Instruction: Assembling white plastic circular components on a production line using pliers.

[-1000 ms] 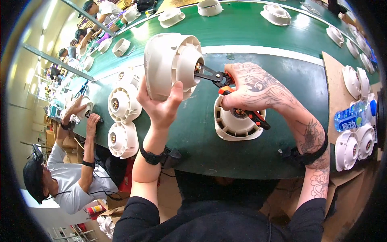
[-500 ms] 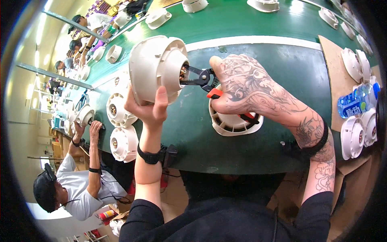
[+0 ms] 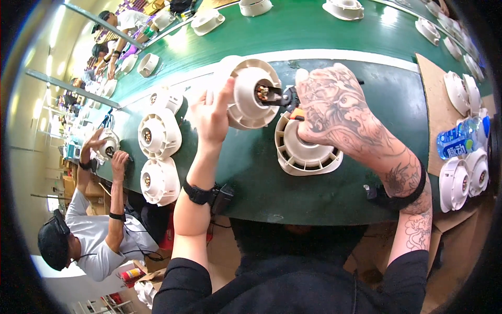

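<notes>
My left hand (image 3: 213, 112) grips a white round plastic housing (image 3: 243, 112) from its left side, holding it tilted above the bench. Copper-coloured ends show inside its central hub, which faces right. My tattooed right hand (image 3: 334, 107) is wrapped round black pliers (image 3: 287, 99) with orange on the handles. The pliers' jaws reach into the mouth of the hub; whether they pinch anything there I cannot tell. Below my right hand, another white housing (image 3: 312, 164) lies on the bench, partly covered by that hand.
Several white housings (image 3: 159, 133) stand left of my left arm, with others (image 3: 454, 186) at the right beside a blue-labelled bottle (image 3: 460, 138) and brown board (image 3: 426, 104). More housings (image 3: 208, 22) sit across the green surface (image 3: 293, 31). A co-worker (image 3: 99, 235) works at the left.
The held housing has moved right and turned, its hub now facing more toward me. The pliers have turned with it, and my right hand has shifted slightly right and rolled over.
</notes>
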Tool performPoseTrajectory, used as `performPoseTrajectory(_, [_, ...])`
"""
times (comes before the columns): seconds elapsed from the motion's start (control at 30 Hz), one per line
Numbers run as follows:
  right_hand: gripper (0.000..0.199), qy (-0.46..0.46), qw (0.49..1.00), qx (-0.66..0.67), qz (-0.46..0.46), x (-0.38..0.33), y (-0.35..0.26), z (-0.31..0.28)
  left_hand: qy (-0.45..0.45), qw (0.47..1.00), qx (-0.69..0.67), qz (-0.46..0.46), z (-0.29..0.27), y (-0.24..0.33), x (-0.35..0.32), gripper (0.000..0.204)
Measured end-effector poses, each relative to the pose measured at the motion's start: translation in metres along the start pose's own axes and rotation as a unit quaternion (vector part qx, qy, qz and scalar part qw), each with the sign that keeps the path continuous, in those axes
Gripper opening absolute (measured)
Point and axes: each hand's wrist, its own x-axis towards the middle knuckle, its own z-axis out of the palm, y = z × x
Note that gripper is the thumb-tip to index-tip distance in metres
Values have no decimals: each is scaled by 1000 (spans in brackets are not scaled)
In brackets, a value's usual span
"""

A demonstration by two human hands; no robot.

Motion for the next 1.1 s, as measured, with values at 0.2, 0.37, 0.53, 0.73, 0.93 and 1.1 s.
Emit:
performPoseTrajectory(0.2, [34, -39, 994, -74, 69, -4, -18, -12, -13, 997, -17, -72, 6, 35, 1, 28])
performPoseTrajectory(0.37, [36, -8, 999, -46, 22, -18, -6, -13, -14, 988, -88, -129, 16, 40, 3, 36])
performPoseTrajectory(0.53, [49, -251, 964, -34, 76, -6, -3, -62, 36, 996, 58, -62, -11, -10, 12, 42])
performPoseTrajectory(0.73, [57, -147, 982, -48, 106, -16, 13, -77, 169, 951, -91, -244, -51, -76, 43, 65])
performPoseTrajectory(0.93, [62, -148, 976, -62, 145, -12, 19, -74, 161, 920, 345, -87, -30, -45, 23, 64])
performPoseTrajectory(1.1, [65, -219, 969, -38, 109, -9, 27, -73, -297, 951, 33, 78, 1, 22, 3, 65])
